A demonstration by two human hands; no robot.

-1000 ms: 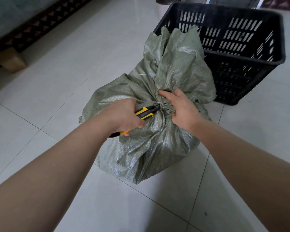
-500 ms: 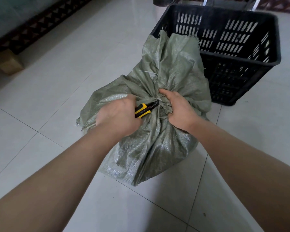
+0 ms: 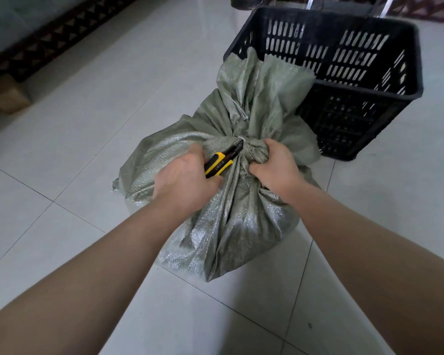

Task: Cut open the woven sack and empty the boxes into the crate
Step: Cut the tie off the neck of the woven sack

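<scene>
Here, the pale tiled floor [image 3: 87, 139] carries every item in view. The black slotted plastic crate [image 3: 349, 80] stands upright at the upper right, open side up; what lies inside it cannot be made out. The green woven sack [image 3: 231, 226] sits on the floor just in front of the crate, filled out and tied shut at the neck. Its loose upper flap [image 3: 262, 85] rises above the tie and overlaps the crate's near rim.

The right hand [image 3: 274, 165] is closed around the bunched neck of the sack, directly beside the tie [image 3: 242, 140]. The left hand [image 3: 185, 180] is wrapped around the handle of a yellow-and-black utility knife [image 3: 219, 163], with the knuckles resting against the sack fabric. The front end of the knife points up and to the right and reaches the tie; whether the blade touches the cord cannot be determined.

At the far left, a tan block [image 3: 7, 94] lies on the floor beside a dark latticed furniture base [image 3: 59, 39].
</scene>
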